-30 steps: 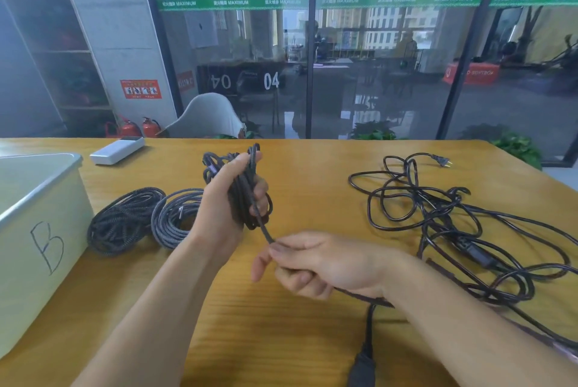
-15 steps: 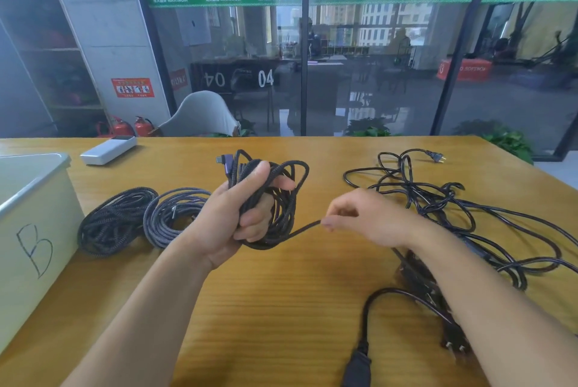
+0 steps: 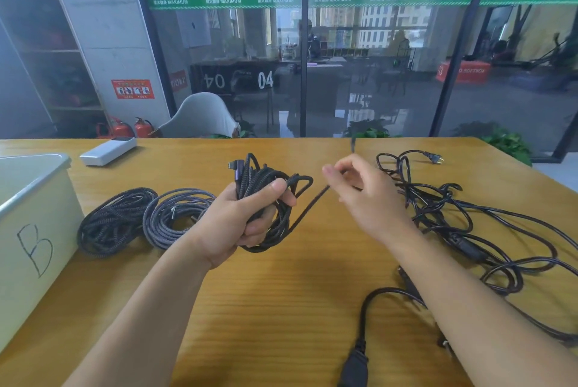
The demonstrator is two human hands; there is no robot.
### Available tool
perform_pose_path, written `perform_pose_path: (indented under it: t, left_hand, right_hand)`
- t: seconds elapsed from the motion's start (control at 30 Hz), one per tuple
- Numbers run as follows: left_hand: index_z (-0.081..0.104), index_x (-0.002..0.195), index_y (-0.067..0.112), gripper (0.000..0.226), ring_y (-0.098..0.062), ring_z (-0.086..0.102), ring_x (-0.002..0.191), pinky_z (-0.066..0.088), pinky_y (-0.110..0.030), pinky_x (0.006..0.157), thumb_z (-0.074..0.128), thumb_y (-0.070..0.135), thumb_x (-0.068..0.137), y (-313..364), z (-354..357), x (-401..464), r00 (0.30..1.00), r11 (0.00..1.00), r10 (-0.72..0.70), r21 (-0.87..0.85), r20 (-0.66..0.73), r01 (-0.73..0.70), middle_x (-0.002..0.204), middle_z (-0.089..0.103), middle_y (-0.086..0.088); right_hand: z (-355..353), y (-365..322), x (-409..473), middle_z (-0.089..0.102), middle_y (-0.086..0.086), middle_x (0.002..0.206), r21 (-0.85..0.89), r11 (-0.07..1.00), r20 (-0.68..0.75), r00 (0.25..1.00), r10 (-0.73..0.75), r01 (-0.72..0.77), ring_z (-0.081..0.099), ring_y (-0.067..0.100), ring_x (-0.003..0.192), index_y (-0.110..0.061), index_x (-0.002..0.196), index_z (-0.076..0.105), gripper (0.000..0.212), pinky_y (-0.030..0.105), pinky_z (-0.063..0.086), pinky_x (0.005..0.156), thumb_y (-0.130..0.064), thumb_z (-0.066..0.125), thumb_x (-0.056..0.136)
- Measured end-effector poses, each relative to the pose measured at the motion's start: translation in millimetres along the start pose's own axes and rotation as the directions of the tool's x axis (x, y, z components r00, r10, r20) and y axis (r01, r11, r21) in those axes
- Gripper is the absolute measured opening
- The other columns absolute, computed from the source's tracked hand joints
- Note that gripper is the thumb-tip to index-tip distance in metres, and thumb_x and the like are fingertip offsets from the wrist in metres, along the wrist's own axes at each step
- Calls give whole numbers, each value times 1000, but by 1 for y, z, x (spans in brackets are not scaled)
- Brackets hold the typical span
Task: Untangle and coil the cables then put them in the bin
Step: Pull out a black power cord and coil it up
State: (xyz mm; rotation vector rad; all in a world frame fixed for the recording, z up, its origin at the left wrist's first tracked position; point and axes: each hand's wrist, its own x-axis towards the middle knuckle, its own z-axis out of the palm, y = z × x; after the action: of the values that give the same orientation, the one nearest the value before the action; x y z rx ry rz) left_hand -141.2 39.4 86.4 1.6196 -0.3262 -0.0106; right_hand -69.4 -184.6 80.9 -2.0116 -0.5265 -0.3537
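One braided cable bundle (image 3: 266, 196) sits bunched up in our left hand (image 3: 237, 221), held just above the wooden table (image 3: 281, 308). Our fingers and thumb are curled tight around its loops, and a purple plug sticks out at the top. A loose end of this cable runs from the bundle to our right hand (image 3: 362, 196), and a bit of it pokes up past the fingers. Our right hand is half curled with the cable passing through it, but we cannot tell how firmly it holds. Two finished coils lie on the table left of the bundle, a dark coil (image 3: 112, 221) touching a gray coil (image 3: 178, 214). The pale bin (image 3: 34, 230) marked B stands just beside them. A messy pile of black power cords (image 3: 469, 224) lies on the right side. A white remote (image 3: 108, 151) rests far back.
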Motion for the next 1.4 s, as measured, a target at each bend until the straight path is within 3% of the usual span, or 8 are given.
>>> perform_pose_path:
  t: [0.1, 0.23, 0.33, 0.43, 0.57, 0.77, 1.07, 1.4]
  left_hand:
    - [69, 98, 1, 46, -18, 20, 44, 19, -29, 46, 67, 46, 93, -1, 4, 0, 999, 997, -27, 68, 45, 24, 51, 28, -4]
    - [61, 99, -10, 66, -20, 21, 48, 20, -27, 45, 77, 51, 79, -3, 5, 1, 996, 982, -80, 172, 30, 74, 54, 27, -4]
    - [63, 99, -6, 63, -19, 21, 48, 18, -29, 46, 78, 52, 78, -4, 5, 2, 995, 987, -97, 126, 8, 95, 54, 27, -3]
    - [68, 94, 0, 54, -18, 19, 46, 20, -25, 43, 78, 51, 77, -4, 10, 3, 997, 996, -83, 24, -8, 83, 52, 27, -2]
    - [68, 95, 0, 48, -12, 18, 38, 17, -22, 39, 77, 44, 78, 0, 23, 6, 999, 989, -32, -144, -24, 28, 46, 27, 3]
    - [51, 52, 24, 42, -11, 20, 33, 20, -20, 39, 73, 35, 86, -1, 48, 2, 977, 992, -24, -120, 214, 51, 39, 30, 4]
    - [39, 68, 1, 48, -8, 23, 30, 17, -21, 38, 70, 31, 89, 1, 45, -1, 898, 977, -143, -85, 416, 195, 39, 33, 3]
    - [49, 59, 6, 51, -23, 36, 48, 37, -27, 53, 78, 35, 89, 9, 52, 2, 999, 991, -43, 127, -21, 46, 51, 42, -11]
  right_hand:
    - [-2, 0, 9, 76, 4, 101, 556, 819, -114, 963, 244, -142, 76, 18, 92, -9, 105, 61, 17, 42, 63, 88, -26, 61, 105]
    - [-44, 9, 25, 63, 0, 81, 910, 379, -19, 895, 445, -169, 51, 9, 58, -6, 115, 56, 9, 21, 47, 56, -10, 53, 107]
    - [-57, 17, 27, 47, -7, 71, 779, 573, -14, 908, 420, -253, 32, 7, 58, -6, 124, 64, 28, 20, 27, 53, -26, 49, 110]
    - [-28, 7, 17, 50, -11, 87, 583, 774, -53, 939, 340, -247, 43, 5, 71, -15, 121, 64, 29, 20, 38, 63, -37, 50, 108]
    - [27, -19, -12, 60, -25, 90, 379, 923, -286, 957, 47, 68, 57, 0, 93, -20, 106, 67, 36, 19, 43, 86, -28, 33, 115]
    - [37, -25, -11, 64, -10, 90, 498, 854, -355, 934, 41, 152, 59, 8, 91, -18, 93, 62, 38, 24, 44, 85, -34, 31, 109]
    - [24, -20, -13, 71, 28, 106, 742, 669, 171, 978, -123, -46, 68, 45, 104, -4, 86, 45, 49, 57, 53, 96, -45, 31, 109]
    - [39, -28, -2, 37, 2, 72, 458, 887, -207, 978, 38, 63, 40, 21, 70, 0, 81, 39, 58, 47, 40, 70, -50, 29, 107]
